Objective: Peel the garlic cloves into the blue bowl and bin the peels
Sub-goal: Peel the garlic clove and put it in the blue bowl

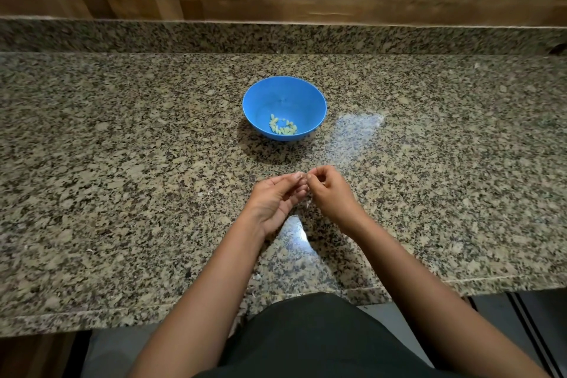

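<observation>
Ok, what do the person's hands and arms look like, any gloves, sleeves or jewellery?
Left hand and right hand are bare: no gloves, no rings or watch visible. Left forearm and right forearm show no sleeves. A dark top covers the torso.

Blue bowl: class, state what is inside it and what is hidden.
Inside the blue bowl lies a heap of pale peeled garlic cloves, near its front side; the rest is bare. Anything beneath the heap, and the bowl's near inner wall, cannot be seen.
</observation>
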The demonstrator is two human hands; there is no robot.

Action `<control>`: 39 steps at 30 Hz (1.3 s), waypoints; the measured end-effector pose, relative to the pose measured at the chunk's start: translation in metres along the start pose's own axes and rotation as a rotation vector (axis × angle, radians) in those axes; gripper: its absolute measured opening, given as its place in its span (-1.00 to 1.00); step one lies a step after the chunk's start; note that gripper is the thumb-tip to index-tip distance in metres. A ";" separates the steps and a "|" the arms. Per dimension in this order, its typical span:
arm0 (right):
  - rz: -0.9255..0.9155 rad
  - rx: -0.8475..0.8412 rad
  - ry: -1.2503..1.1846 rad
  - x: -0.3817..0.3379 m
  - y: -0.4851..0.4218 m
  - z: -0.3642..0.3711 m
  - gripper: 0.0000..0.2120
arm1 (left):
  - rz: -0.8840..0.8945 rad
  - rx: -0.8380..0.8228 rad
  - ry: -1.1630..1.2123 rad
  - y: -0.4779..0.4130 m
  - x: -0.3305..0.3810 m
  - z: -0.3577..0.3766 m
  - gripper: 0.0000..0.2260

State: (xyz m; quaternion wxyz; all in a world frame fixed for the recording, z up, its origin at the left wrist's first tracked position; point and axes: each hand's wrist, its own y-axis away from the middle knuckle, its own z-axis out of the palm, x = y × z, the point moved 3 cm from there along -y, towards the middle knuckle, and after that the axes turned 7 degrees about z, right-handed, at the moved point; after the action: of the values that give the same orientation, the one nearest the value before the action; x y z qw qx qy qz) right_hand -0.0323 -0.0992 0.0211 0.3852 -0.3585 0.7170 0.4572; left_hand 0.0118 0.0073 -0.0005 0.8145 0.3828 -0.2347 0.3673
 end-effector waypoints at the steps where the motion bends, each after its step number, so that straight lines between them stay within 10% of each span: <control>1: -0.026 0.026 0.003 0.000 -0.001 -0.001 -0.91 | -0.007 -0.002 0.015 0.000 0.000 0.000 -0.91; 16: -0.537 0.273 0.396 -0.003 0.005 -0.003 -0.76 | -0.050 0.084 -0.024 0.000 0.002 0.002 -0.94; 39: -0.543 0.244 0.507 -0.007 0.002 -0.011 -0.73 | -0.052 0.119 -0.184 0.000 0.007 0.012 -0.93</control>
State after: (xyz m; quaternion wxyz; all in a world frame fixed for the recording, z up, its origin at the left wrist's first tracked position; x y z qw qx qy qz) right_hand -0.0332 -0.1073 0.0315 0.3424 -0.5885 0.7175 0.1470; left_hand 0.0152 0.0010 0.0116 0.7744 0.4687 -0.2764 0.3228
